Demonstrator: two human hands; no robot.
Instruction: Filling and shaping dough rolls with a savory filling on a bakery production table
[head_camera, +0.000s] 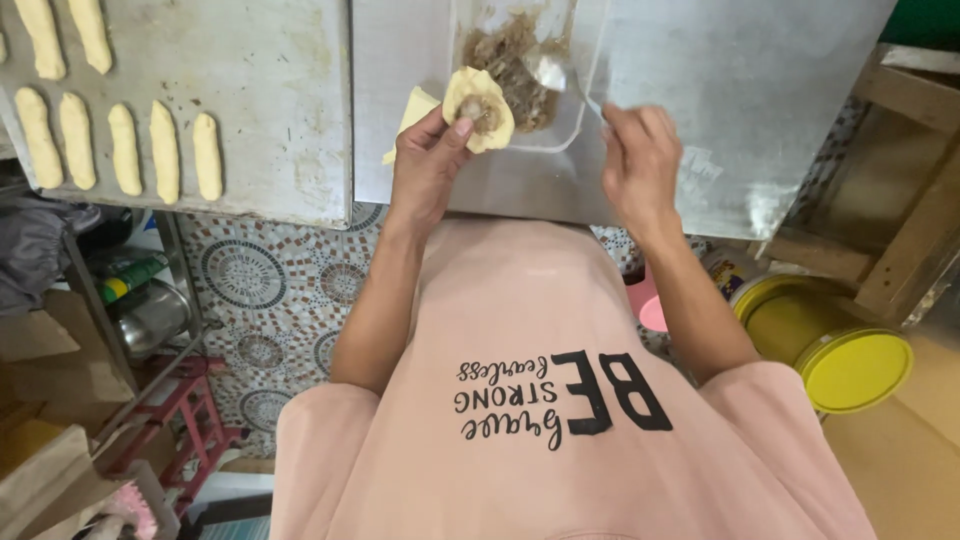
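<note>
Over the steel table (760, 90) — left hand (428, 160) clamped on filled dough round (478, 107), right hand (640, 160) gripping spoon (556, 77) — bowl pointing up-left

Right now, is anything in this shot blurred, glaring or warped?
Head view: the right hand and its spoon are a little motion-blurred; the left hand holding the dough round is sharper; soft glare on the metal table; the wide lens bends the tray edges.
</note>
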